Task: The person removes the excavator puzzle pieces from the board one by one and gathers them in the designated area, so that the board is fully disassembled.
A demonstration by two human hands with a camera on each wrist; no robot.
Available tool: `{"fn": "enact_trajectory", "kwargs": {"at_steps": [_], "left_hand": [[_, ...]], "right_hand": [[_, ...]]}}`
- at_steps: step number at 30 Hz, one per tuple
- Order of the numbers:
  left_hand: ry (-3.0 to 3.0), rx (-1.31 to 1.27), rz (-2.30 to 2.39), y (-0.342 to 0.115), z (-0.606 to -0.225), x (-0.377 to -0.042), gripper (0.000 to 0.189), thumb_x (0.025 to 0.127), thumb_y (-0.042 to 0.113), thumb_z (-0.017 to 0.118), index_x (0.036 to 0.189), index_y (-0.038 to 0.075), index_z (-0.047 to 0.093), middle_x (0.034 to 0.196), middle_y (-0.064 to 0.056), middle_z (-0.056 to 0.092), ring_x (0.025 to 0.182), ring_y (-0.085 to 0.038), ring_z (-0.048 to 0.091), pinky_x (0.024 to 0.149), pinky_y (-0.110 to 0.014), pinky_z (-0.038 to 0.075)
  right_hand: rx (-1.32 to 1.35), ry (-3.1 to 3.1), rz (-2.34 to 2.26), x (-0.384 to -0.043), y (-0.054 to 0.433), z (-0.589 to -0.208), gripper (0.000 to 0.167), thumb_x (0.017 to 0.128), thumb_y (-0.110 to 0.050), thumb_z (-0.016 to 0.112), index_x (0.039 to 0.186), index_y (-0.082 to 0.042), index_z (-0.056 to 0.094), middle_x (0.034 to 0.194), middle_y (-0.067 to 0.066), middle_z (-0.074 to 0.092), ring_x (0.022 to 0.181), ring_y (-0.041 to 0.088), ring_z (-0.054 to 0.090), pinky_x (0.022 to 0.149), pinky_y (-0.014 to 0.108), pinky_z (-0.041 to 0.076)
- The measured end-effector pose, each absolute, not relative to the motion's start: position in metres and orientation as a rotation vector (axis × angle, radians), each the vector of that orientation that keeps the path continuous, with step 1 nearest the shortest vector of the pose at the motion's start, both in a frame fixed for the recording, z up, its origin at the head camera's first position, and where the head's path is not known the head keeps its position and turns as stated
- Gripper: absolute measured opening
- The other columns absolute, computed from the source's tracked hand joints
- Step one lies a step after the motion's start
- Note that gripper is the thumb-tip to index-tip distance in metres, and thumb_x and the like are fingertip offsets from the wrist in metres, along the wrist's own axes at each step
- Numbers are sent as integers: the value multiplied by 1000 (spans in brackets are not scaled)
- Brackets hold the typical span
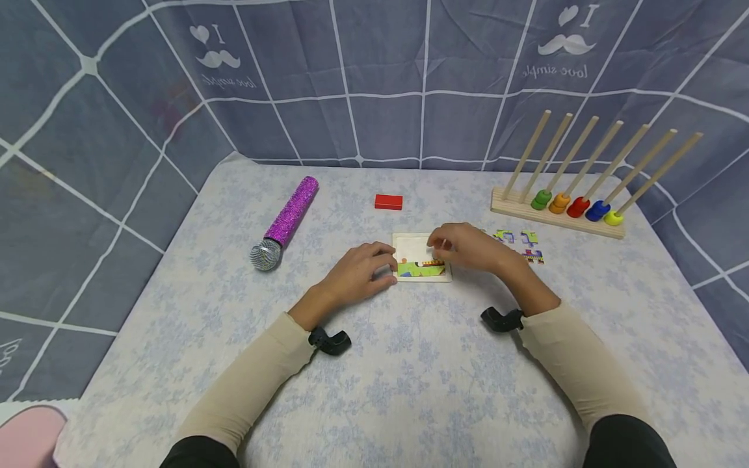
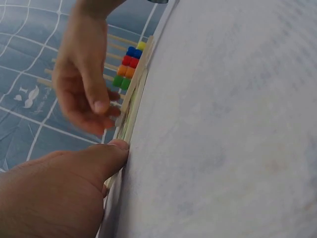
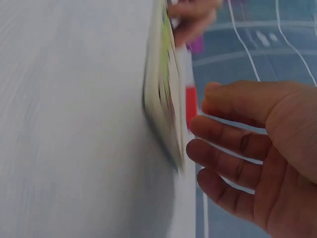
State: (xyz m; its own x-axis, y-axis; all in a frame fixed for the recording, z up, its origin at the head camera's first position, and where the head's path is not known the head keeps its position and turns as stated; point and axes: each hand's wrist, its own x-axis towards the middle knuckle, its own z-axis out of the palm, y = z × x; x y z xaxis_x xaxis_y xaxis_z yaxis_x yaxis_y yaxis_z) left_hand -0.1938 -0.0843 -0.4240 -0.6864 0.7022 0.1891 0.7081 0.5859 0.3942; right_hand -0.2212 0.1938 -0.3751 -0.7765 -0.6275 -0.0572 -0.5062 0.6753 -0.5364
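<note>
A small wooden puzzle tray point(image 1: 424, 279) lies on the table in front of me in the head view. Fitted pieces point(image 1: 417, 270) in green, yellow and blue fill its near part, while the far part shows bare wood. My left hand point(image 1: 361, 273) holds the tray's left edge, its thumb point(image 2: 111, 156) on the rim in the left wrist view. Over the tray's right side hovers my right hand point(image 1: 471, 247), fingers loosely bent. The right wrist view shows nothing between those fingers point(image 3: 228, 161). Several loose puzzle pieces point(image 1: 529, 238) lie just right of that hand.
Behind the tray is a red block point(image 1: 389, 202). A glittery purple microphone point(image 1: 292, 211) lies at the left. A wooden peg rack point(image 1: 556, 218) with coloured beads stands at the back right. Grey-blue cloth point(image 1: 380, 65) hangs behind the table point(image 1: 374, 390).
</note>
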Motion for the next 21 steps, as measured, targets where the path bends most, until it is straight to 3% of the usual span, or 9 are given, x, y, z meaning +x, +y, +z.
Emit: {"fn": "enact_trajectory", "kwargs": {"at_steps": [5,12,21], "left_hand": [[-2755,-1243,-736,-85,-426,-195,16,96,29,72,106,17,69,135,-10,59,123,-28,56,99,-49,44],[-2764,-1249,-752,-84,-426,-195,16,96,29,72,105,17,68,136,-9,59,122,-28,56,98,-49,45],[-2786,-1229,-748,-85,-425,-195,16,97,31,71,106,18,68,136,-7,59,123,-27,56,98,-50,44]], "right_hand": [[-932,2580,-731,-228,161,-378,18,97,-9,68,114,-2,70,104,7,67,88,20,62,79,39,52],[-902,2565,-694,-230,152,-383,8,97,-8,68,104,-4,70,91,6,61,78,20,55,71,38,48],[-952,2562,-675,-226,146,-384,9,97,-11,68,105,-6,71,92,5,62,81,19,57,75,37,49]]}}
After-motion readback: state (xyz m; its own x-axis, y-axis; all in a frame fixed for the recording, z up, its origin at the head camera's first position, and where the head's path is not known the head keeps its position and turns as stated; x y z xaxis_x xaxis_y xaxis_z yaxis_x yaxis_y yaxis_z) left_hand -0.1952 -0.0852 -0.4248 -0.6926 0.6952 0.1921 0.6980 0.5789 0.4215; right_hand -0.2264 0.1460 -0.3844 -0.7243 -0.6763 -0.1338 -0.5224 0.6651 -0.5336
